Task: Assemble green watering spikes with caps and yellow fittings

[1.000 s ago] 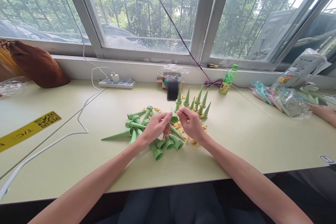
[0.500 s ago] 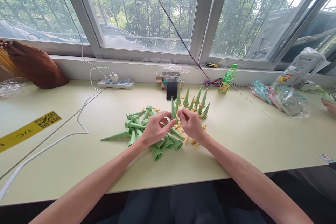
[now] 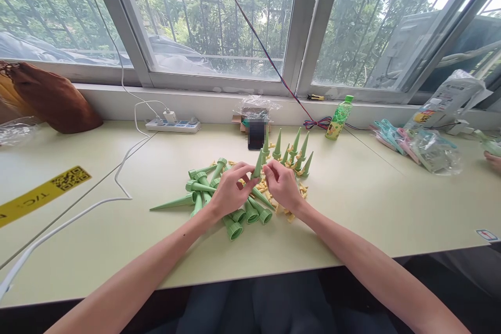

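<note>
My left hand (image 3: 234, 190) grips a green plastic watering spike (image 3: 258, 163) near its base, its point upward and leaning slightly right. Close beside it, my right hand (image 3: 282, 182) is closed in a pinch; whatever sits between its fingertips is hidden. Under and left of my left hand lies a pile of loose green spikes (image 3: 234, 229) with wide threaded caps. Small yellow plastic pieces (image 3: 289, 213) are scattered beneath my right hand. Behind it, several green spikes (image 3: 296, 149) stand upright with yellow pieces attached near their bases.
A dark phone-like object (image 3: 257, 134) leans at the back beside clear plastic wrap. A green bottle (image 3: 339, 118), a power strip (image 3: 173, 124) with a white cable and bagged pink and blue items (image 3: 397, 138) line the window side. Another person's hand (image 3: 493, 159) shows at the right edge.
The spike in my left hand has tipped from nearly upright to leaning right. My right hand stays pinched close to it, shifted only slightly. The other person's hand has moved a little right.
</note>
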`<action>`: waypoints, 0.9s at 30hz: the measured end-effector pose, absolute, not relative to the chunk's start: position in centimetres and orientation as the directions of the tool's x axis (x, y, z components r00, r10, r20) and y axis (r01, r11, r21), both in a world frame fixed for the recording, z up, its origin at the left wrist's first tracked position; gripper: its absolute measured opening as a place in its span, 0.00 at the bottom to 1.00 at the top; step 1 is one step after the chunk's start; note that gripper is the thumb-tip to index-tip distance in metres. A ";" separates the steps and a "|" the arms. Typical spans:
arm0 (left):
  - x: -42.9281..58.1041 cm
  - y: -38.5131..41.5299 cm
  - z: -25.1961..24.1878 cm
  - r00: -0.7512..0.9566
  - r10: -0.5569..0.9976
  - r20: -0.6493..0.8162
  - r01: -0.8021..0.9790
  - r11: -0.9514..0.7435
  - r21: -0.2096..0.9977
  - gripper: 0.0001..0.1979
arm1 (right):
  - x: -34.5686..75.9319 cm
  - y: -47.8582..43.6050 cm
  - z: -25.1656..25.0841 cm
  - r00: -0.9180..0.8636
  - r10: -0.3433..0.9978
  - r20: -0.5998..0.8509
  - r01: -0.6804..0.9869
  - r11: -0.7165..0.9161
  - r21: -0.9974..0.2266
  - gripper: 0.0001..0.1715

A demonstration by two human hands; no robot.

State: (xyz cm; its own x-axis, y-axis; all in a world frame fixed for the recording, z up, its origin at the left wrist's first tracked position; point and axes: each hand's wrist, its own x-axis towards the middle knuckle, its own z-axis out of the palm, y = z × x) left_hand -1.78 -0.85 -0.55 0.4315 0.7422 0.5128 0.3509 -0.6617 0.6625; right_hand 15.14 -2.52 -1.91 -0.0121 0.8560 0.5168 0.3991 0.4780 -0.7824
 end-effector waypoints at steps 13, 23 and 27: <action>-1.7 -0.7 -0.7 0.380 0.789 0.482 0.340 -0.604 0.721 0.09 | 14.4 -3.0 -1.7 -0.002 0.919 0.395 0.230 0.385 -0.894 0.18; -1.6 -0.6 -0.8 0.348 0.830 0.435 0.313 -0.541 0.781 0.10 | 14.5 -3.0 -1.7 0.006 0.936 0.352 0.261 0.338 -0.904 0.22; -1.5 -0.7 -0.7 0.339 0.838 0.428 0.270 -0.522 0.809 0.12 | 14.6 -2.9 -1.7 0.002 0.931 0.366 0.293 0.349 -0.890 0.23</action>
State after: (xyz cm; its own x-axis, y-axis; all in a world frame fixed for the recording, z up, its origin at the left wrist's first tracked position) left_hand -1.49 -0.74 -0.74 0.3392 0.8380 0.4275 0.2705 -0.5221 0.8088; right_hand 14.58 -2.87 -1.74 0.0021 0.9308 0.3656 0.2932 0.3489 -0.8901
